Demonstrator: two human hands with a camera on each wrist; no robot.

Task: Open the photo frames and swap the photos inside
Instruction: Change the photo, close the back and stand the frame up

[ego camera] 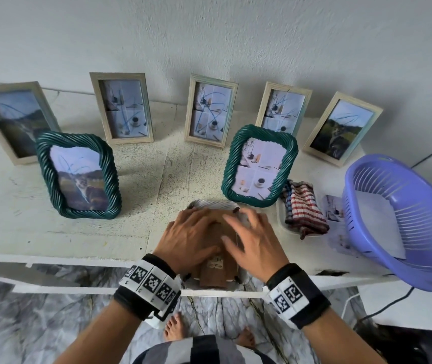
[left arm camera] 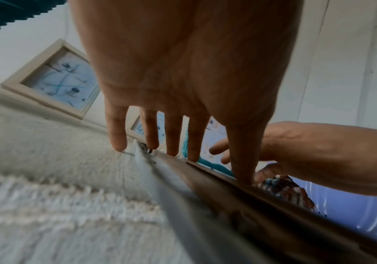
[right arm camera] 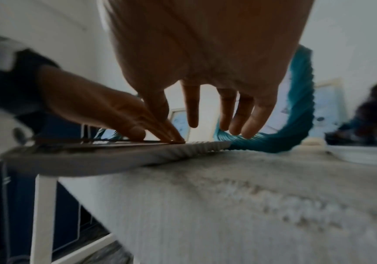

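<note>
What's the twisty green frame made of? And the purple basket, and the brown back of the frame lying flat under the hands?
The twisty green frame looks like glossy moulded plastic or resin: its rope ridges shine. The purple basket seems plastic, smooth with cut slots. The brown back looks like matte fibreboard or cardboard, flat and dull; I cannot be sure.

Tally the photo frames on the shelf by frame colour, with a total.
Pale wooden frames, standing along the wall: 5, the first at far left
Green twisted frames, standing: 2, one at left
White ribbed frame, lying face down under both hands: 1
Total: 8
</note>
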